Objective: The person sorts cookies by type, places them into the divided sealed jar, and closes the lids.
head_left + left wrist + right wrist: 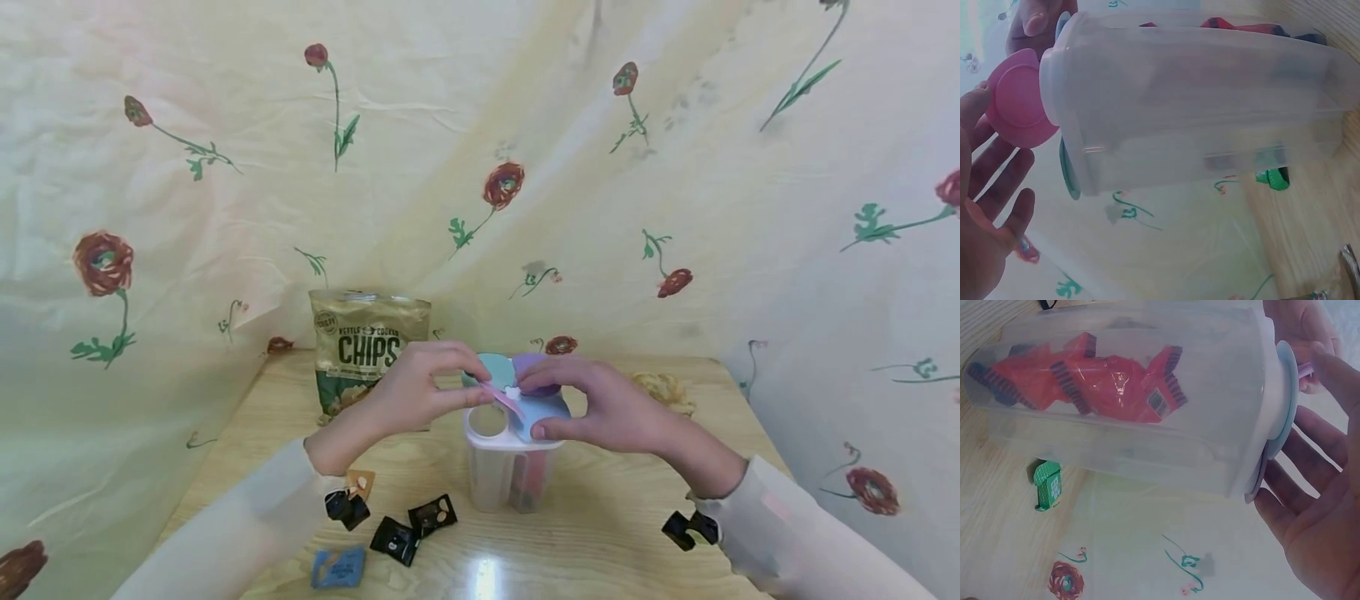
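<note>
A clear plastic container with four coloured flap lids is shown upright on the wooden table, directly beneath both sets of fingers. The pink lid is pinched between the thumb and fingertips of the left hand and is raised at a tilt, so that the round opening just below those fingers is uncovered. The right hand is laid over the far side of the top: its forefinger is pressed on the purple lid and its thumb is hooked against the rim by the light-blue lid, with the fingers only lightly bent. Red wrappers are seen inside one compartment in the right wrist view. For the flap to be lifted cleanly, it is judged that the container should be kept steadied from above by the right hand, and the pink lid drawn upward near its free edge rather than at the central hinge. Small dark packets lie on the table nearer the person than the left fingers; a chips bag stands beyond them.
</note>
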The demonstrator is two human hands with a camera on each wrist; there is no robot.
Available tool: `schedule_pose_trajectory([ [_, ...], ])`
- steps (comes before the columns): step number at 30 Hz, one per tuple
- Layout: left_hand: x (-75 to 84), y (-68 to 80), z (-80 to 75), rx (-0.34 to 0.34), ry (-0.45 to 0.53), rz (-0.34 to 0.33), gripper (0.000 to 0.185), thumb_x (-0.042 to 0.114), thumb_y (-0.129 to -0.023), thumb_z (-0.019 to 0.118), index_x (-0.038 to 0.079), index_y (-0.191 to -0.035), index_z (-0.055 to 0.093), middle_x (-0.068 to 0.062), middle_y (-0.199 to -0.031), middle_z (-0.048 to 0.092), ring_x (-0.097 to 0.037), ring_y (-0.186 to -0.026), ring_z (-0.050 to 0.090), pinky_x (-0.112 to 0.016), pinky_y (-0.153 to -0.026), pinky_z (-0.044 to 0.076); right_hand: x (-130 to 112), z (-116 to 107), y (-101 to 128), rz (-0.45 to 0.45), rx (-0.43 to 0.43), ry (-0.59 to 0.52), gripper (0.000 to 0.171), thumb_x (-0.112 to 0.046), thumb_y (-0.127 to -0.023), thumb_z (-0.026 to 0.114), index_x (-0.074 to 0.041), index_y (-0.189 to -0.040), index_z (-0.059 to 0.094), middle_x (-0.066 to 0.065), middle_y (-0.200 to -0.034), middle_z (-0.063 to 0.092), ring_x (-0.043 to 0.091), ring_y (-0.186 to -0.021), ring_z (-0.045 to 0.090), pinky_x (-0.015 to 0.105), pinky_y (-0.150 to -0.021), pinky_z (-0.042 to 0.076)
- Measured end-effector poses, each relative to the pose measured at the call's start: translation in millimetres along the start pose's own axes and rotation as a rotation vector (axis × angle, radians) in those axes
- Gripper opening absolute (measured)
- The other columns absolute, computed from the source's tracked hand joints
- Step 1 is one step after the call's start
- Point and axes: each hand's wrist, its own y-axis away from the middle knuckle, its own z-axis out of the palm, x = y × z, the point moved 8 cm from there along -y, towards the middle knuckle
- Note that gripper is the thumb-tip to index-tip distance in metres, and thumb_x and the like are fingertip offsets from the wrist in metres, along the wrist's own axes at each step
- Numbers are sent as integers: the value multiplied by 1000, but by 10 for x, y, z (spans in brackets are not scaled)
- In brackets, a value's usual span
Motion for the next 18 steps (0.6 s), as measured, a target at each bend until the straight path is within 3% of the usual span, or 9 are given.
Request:
schedule_pose_trajectory([
  [4, -25, -56, -9, -22, 11, -68, 19, 22, -87, 84, 11, -101, 79, 2, -100, 77, -7, -96, 69, -39, -86, 58, -33, -23, -18, -12, 25, -39, 40, -31, -87, 84, -18, -123, 72, -8, -125, 71, 13, -118, 65, 40, -98, 54],
  [9, -58, -107, -4, -44, 27, -171, 17, 28, -90, 81, 16, -101, 79, 11, -97, 75, -5, -93, 67, -38, -84, 56, -31, -29, -25, -7, 41, -108, 31, -28, -90, 81, -20, -120, 73, -10, -116, 73, 11, -105, 68, 38, -93, 56],
  [18, -48, -144, 22, -33, -12, -238, 20, 30, -91, 80, 14, -103, 80, 12, -94, 73, -3, -89, 65, -36, -77, 57, -40, -10, -31, 16, 84, -180, 20, -24, -90, 81, -22, -110, 78, -11, -102, 76, 11, -93, 70, 34, -85, 57],
])
